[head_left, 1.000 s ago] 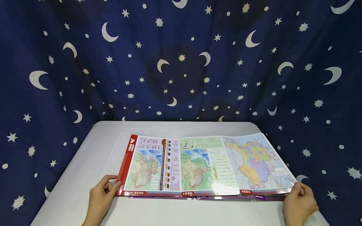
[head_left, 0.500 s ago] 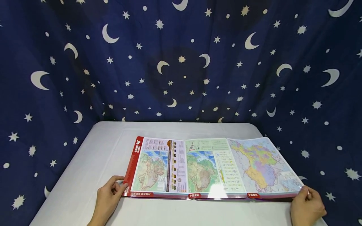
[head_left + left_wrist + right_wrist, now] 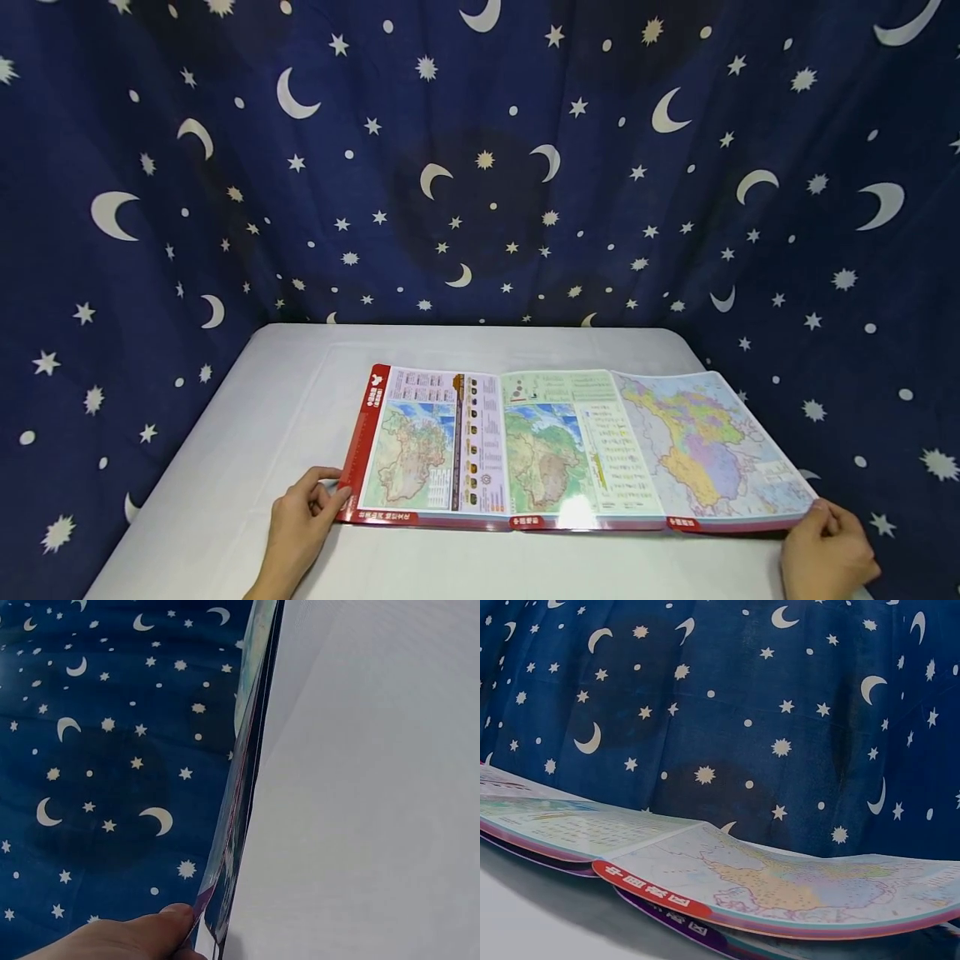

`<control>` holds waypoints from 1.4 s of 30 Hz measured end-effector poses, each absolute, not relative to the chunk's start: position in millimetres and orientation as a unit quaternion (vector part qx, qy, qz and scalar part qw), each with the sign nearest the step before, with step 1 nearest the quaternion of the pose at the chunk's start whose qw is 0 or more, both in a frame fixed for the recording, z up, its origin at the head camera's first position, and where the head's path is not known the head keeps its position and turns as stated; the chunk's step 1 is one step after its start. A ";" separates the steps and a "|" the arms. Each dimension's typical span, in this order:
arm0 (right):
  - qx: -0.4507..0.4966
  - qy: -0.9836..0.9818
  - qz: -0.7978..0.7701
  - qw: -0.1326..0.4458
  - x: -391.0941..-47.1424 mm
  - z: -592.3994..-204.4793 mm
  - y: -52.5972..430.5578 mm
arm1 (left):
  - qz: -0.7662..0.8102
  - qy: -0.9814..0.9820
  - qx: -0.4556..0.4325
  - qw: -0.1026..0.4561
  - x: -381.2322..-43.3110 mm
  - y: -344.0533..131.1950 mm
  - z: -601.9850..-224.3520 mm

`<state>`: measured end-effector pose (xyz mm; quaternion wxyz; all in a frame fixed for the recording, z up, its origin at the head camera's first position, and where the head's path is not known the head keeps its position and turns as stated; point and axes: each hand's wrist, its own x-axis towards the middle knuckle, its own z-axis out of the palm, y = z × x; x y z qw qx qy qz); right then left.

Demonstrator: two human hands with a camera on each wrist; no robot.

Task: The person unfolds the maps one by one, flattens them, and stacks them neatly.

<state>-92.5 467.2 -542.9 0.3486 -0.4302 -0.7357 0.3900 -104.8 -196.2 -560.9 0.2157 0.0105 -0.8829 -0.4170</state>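
A glossy fold-out map (image 3: 551,454) with a red left border lies spread in three panels across the table. At its near left edge, my left hand (image 3: 303,518) pinches the red border between thumb and fingers. The near right corner is held by my right hand (image 3: 828,546), thumb on top. In the left wrist view the layered sheets show edge-on beside my thumb (image 3: 161,926). From the right wrist, a red tab (image 3: 652,889) shows on the upper sheet's front edge, with a purple tab (image 3: 660,915) on a lower layer; the right hand is out of that view.
White cloth covers the table (image 3: 300,400), which extends beyond the map at the left, back and front. A dark blue curtain (image 3: 480,200) with moons and stars encloses the back and sides.
Both hands and the map have shifted to the right, keeping their grip. The purple lower layer that stuck out below the front edge is now hidden in the head view.
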 end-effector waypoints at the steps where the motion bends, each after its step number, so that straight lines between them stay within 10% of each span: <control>1: -0.431 -0.736 0.391 0.347 -92.1 -542.5 467.3 | -0.418 -0.883 0.009 0.214 -104.8 -195.8 -561.1; 42: -0.357 -0.806 0.318 0.348 -87.9 -552.9 480.6 | -0.371 -0.902 0.019 0.222 -106.1 -185.9 -558.4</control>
